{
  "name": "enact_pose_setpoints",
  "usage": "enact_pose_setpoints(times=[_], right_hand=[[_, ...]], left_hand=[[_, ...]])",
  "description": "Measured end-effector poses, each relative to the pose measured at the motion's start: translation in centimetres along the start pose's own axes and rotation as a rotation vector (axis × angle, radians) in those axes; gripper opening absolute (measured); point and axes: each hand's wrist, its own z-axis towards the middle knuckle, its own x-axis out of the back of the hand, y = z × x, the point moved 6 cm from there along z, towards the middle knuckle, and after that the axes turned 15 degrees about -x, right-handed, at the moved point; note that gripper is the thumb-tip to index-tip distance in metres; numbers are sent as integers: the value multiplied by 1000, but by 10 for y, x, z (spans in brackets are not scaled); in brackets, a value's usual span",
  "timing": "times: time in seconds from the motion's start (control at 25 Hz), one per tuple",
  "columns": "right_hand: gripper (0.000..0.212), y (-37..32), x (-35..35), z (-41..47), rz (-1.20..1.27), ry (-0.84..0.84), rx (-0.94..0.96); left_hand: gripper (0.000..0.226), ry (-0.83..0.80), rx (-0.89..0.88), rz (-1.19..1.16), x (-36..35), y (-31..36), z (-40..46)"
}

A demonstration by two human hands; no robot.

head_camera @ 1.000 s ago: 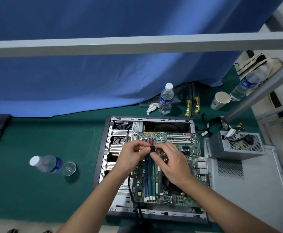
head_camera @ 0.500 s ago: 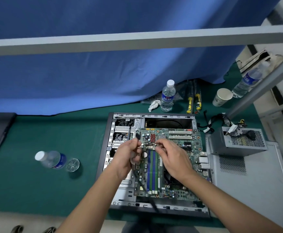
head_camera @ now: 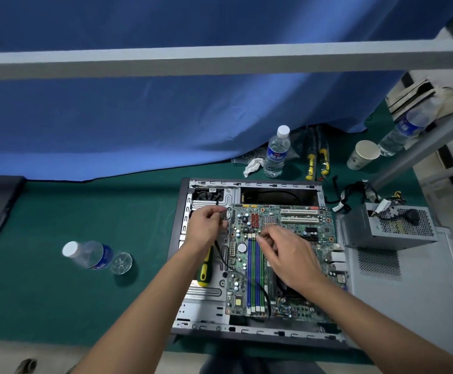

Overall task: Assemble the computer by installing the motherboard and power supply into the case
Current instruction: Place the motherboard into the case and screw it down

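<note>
Left hand (head_camera: 206, 228) pinches a small connector (head_camera: 223, 216); right hand's (head_camera: 287, 252) grip hidden over motherboard (head_camera: 295, 233)

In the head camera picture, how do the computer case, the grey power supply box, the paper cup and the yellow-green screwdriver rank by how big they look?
1. computer case
2. power supply
3 and 4. paper cup and screwdriver: too alike; the forearm hides part of the screwdriver.

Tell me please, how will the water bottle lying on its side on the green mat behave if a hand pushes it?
The lying bottle is round and looks nearly empty, so it would probably roll easily across the green mat and feel light. Its thin clear plastic would likely dent under a firm squeeze.
</note>
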Motion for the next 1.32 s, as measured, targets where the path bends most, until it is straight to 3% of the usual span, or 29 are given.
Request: enact_pose_setpoints(times=[0.16, 0.36, 0.64, 1.0, 1.16, 1.32], right_hand=[[38, 0, -1, 0, -18, -3, -27], [45, 1, -2, 3, -38, -11, -58], [43, 0, -1, 1, -52, 34, -63], [44, -1, -4, 2, -61, 6, -77], [44, -2, -5, 1, -57, -17, -66], [42, -3, -6, 2, -57, -9, -55]], left_hand=[[24, -123, -48, 153, -3, 6, 17], [14, -163, -146, 352, -5, 15, 36], [9, -248, -66, 263, -10, 3, 39], [12, -232, -33, 250, -10, -1, 39], [11, -221, -128, 233, -6, 7, 39], [15, -238, -253, 366, -7, 19, 50]])
